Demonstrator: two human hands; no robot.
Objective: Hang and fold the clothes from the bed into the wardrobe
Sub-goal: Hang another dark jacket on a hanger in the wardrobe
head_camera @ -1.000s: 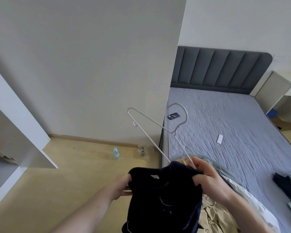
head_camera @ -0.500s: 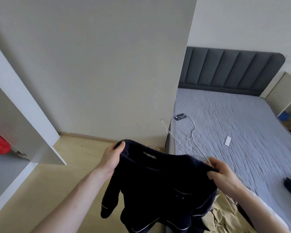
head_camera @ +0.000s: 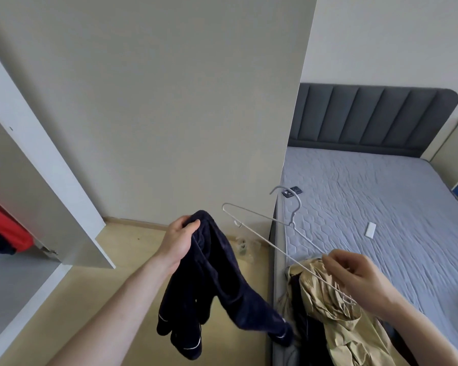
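Navy garment [head_camera: 217,281] hangs bunched in the left hand's curled fingers [head_camera: 189,225] — right fingers [head_camera: 336,262] pinch the wire hanger [head_camera: 280,233].

Bedroom with pale walls [head_camera: 156,88] and light wood floor [head_camera: 111,286]. A grey bed [head_camera: 368,207] with dark padded headboard [head_camera: 368,120] stands right; white shelving [head_camera: 450,154] beyond it.

right hand [head_camera: 360,280] released garment [head_camera: 212,276]; hanger [head_camera: 280,233] freed

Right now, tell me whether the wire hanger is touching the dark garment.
Apart. The head view shows wall and floor between the wire hanger, held by the right hand, and the dark garment gripped by the left hand.
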